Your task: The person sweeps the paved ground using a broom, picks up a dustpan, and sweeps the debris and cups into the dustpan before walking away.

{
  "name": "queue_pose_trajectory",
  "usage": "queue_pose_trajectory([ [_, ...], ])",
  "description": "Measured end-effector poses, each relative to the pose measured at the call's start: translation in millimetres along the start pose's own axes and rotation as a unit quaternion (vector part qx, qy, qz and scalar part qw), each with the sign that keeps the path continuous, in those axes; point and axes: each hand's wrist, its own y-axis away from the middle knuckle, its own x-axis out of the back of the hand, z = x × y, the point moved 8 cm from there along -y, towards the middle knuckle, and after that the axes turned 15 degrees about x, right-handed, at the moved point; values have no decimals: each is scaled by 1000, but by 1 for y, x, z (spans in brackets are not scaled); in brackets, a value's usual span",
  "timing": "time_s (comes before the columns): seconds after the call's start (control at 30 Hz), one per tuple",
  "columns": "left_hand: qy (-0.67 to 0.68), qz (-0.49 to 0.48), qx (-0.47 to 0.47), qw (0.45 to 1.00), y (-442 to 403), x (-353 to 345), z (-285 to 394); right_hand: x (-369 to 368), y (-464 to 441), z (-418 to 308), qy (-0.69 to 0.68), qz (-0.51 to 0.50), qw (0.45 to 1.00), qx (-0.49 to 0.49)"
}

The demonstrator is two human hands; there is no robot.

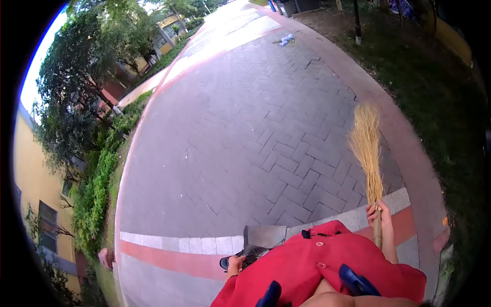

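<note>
A straw broom [368,153] stands out ahead on the right, bristles pointing away from me. My right hand [380,215] is wrapped round its handle just below the bristles. On the lower left, my left hand [236,264] is closed on a dark handle that belongs to a grey dustpan [266,236]. The dustpan is beside my red top, near the white paving strip. What lies inside the dustpan cannot be made out.
Grey brick paving [230,128] stretches ahead between reddish kerbs. A small bluish-white item [286,40] lies far up the path. Bins [286,7] and a dark post [357,23] stand at the upper right. Bushes [97,189] line the left, grass [419,97] the right.
</note>
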Motion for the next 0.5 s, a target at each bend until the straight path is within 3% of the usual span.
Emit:
queue_pose_trajectory([
  [0.07,94,-39,-23,994,-71,1,43,-49,-47,-10,15,-1,999,-30],
  [0.13,55,39,3,998,-70,13,104,-101,-92,-18,47,-11,997,-53],
  [0.17,74,93,-26,993,-116,17,121,-117,-122,-23,91,-73,989,-88],
  [0.27,171,132,-51,975,-160,13,204,-178,-203,-29,118,-35,992,-25],
  [0.3,127,103,13,987,-166,8,235,-195,-232,-30,113,-34,992,-41],
  [0.4,137,62,42,988,-144,8,352,-255,-307,-40,119,-28,992,-28],
  [0.43,144,58,56,986,-164,2,397,-271,-340,-51,169,-92,980,-49],
  [0.47,150,51,77,984,-188,-10,428,-304,-364,-66,157,-63,985,-25],
  [0.5,-87,88,-118,985,-200,-6,489,-333,-376,-69,144,-25,989,-9],
])
